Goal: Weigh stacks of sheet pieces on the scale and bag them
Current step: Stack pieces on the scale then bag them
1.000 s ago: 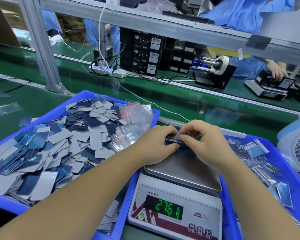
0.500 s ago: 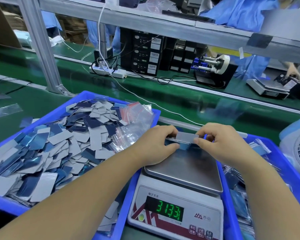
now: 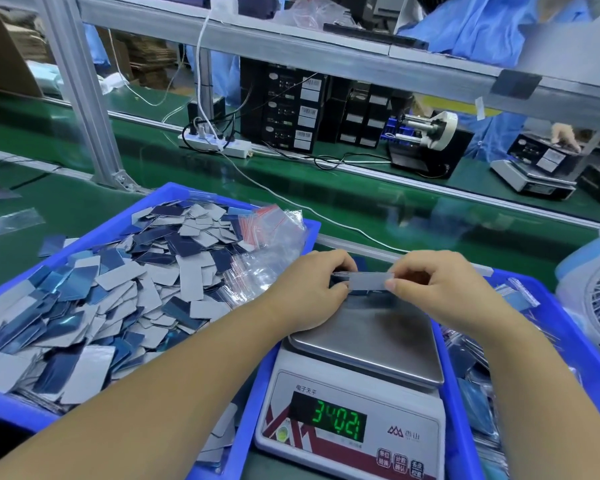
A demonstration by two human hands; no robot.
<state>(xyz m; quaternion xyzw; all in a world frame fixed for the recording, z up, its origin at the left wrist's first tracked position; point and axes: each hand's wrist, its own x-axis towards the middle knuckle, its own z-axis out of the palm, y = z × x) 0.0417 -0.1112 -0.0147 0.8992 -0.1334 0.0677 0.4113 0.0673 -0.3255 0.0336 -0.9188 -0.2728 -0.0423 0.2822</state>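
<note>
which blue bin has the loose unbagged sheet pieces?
The left blue bin, heaped with loose grey and blue sheet pieces. The right blue bin holds bagged ones.

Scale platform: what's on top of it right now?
At the far edge of the scale platform, a stack of sheet pieces is pinched between the left hand and right hand. The hands hide whether it rests on the platform.

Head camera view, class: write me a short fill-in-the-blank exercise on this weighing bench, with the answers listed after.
1. Both hands hold a stack of sheet pieces above the pan of the ____.
2. The loose sheet pieces lie in a tray coloured ____.
3. The digits on the display glow ____.
Answers: scale; blue; green
</note>
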